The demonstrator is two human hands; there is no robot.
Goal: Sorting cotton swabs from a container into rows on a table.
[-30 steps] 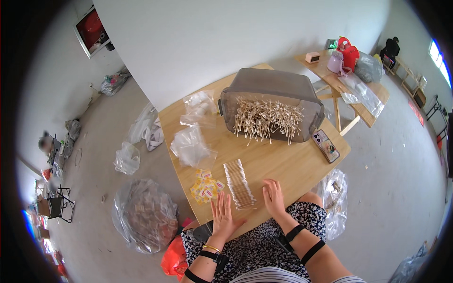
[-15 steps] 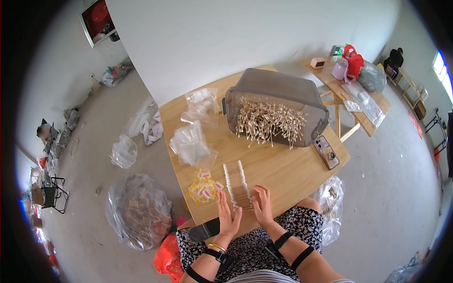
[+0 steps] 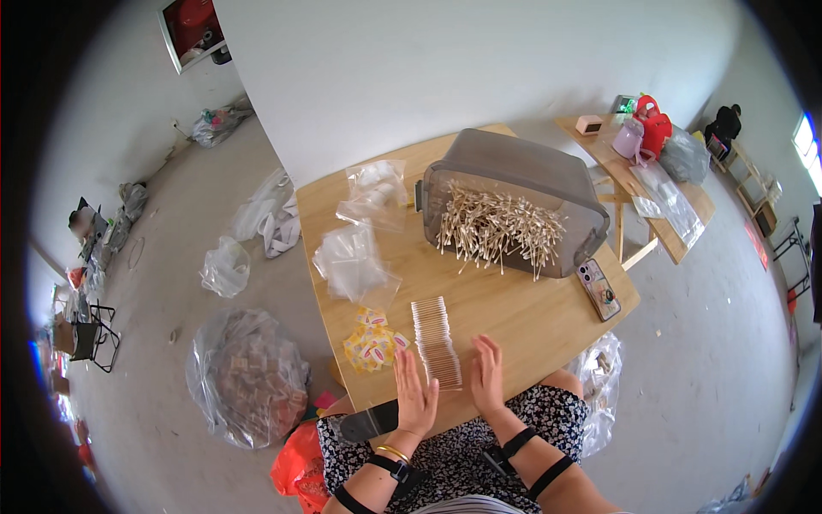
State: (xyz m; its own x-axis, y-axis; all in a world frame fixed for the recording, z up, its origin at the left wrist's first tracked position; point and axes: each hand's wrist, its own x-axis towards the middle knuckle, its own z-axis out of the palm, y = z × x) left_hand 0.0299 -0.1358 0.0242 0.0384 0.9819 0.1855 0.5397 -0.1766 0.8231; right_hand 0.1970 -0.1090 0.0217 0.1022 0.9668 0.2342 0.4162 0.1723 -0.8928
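Observation:
A column of cotton swabs (image 3: 437,343) lies side by side on the wooden table (image 3: 522,321) in front of me, sticks running crosswise. My left hand (image 3: 414,399) is open, fingers stretched, beside the column's near left end; whether it touches the sticks I cannot tell. Off to the right, my right hand (image 3: 487,377) is open too, held apart from the swabs with its palm turned inward. Farther back, a grey translucent plastic bin (image 3: 522,163) rests on its side, and a heap of loose cotton swabs (image 3: 497,227) spills toward its mouth.
Yellow-and-white paper slips (image 3: 370,349) lie left of the swabs, below clear plastic bags (image 3: 349,264). A phone (image 3: 598,289) rests at the table's right edge, a dark flat object (image 3: 370,421) at the near left. A large filled clear bag (image 3: 248,381) stands on the floor.
My right hand has drawn away from the swabs to the right. My left hand stays near their left side. The whole view has shifted slightly.

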